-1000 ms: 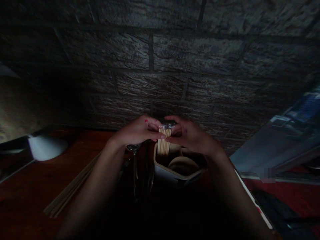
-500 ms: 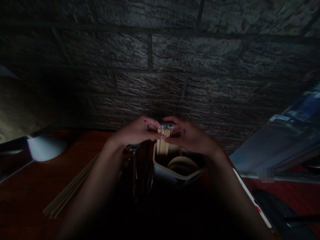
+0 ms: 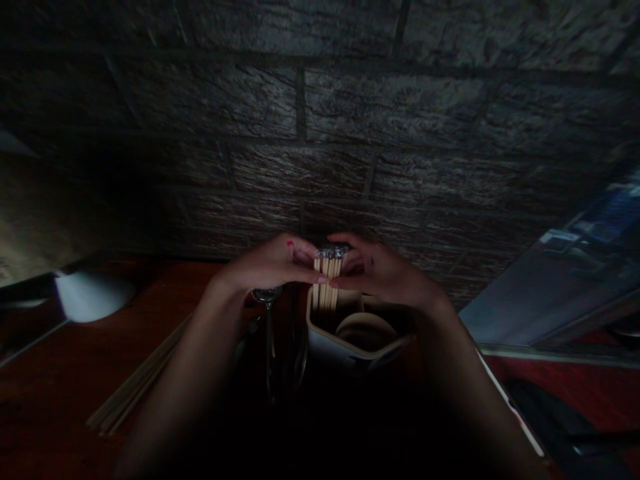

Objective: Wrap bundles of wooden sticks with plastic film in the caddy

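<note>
Pale wooden sticks stand upright, grasped between the left hand and right hand; below the hands sits a divided container, with a metal utensil near the left hand.

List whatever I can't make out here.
All in the head view:
Held sticks, lower ends: lost in the container's dark inside.
Loose sticks, far ends: behind the left forearm.
Metal utensil, top of bowl: covered by the left hand.
Its handle end: swallowed by darkness.

Pale-tan sticks, reddish-brown tabletop, grey brick-patterned wall
</note>
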Demonstrator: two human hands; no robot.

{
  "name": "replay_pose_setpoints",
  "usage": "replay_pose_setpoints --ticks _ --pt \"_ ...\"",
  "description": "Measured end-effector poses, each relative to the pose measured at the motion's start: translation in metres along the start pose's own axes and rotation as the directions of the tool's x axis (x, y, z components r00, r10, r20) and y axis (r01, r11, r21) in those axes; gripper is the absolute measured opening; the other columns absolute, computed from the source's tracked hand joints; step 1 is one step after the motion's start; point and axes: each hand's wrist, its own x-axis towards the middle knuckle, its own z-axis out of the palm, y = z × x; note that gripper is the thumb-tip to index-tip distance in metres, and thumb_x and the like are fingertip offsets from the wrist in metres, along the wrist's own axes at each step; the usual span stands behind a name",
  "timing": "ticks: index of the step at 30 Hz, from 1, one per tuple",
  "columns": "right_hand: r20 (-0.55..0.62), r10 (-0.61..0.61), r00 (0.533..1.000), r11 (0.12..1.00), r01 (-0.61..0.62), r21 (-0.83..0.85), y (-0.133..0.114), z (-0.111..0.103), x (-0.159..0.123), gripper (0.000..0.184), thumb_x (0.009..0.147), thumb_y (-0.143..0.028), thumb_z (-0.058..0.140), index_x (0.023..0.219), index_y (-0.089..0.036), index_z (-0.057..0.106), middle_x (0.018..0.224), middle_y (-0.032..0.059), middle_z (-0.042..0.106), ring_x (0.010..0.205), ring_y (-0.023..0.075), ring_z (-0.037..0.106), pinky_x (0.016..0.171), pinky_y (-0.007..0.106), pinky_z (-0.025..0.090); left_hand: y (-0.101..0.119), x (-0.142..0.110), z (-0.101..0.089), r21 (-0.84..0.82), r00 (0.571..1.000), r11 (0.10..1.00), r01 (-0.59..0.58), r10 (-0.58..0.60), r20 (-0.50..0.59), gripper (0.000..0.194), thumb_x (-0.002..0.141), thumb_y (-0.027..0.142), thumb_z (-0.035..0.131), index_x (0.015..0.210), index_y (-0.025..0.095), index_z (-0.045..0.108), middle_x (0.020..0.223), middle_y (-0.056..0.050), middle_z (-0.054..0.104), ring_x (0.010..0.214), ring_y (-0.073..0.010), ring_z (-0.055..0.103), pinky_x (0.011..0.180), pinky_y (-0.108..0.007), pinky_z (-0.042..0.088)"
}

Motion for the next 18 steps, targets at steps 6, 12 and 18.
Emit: replay_pose_setpoints --ticks 6,12,18 --pt "0.023 0.006 1.000 1.000 -0.006 0.013 -0.001 0.000 0.000 0.068 0.075 -0.018 0.072 0.136 -0.015 0.041 0.084 0.0015 0.069 0.073 0.0150 0.066 0.063 0.026 0.049 0.003 -0.004 -0.003 -0.028 0.999 0.999 0.032 -0.031 0.030 0.013 0.069 0.020 0.075 0.077 0.013 0.069 0.069 0.002 0.066 0.064 -0.0089 0.058 0.060 -0.019 0.042" --pt "0.023 0.012 1.000 0.994 -0.014 0.105 0.002 0.003 0.003 0.072 0.076 -0.017 0.072 0.139 -0.018 0.037 0.094 0.0033 0.070 0.081 0.0143 0.066 0.067 0.024 0.050 0.007 -0.007 -0.006 0.000 0.998 0.998 0.067 -0.067 -0.012 0.012 0.071 0.021 0.074 0.081 0.014 0.072 0.071 0.000 0.070 0.065 -0.0099 0.062 0.060 -0.018 0.047" --pt "0.006 -0.026 1.000 0.999 0.026 0.039 0.010 0.005 0.005 0.064 0.081 -0.028 0.069 0.138 -0.021 0.041 0.097 0.0034 0.069 0.079 0.0143 0.064 0.065 0.025 0.049 0.007 -0.006 -0.006 0.093 1.000 0.996 0.016 -0.015 -0.010 0.014 0.078 0.026 0.068 0.081 0.014 0.073 0.076 -0.003 0.073 0.070 -0.0112 0.066 0.063 -0.018 0.048"
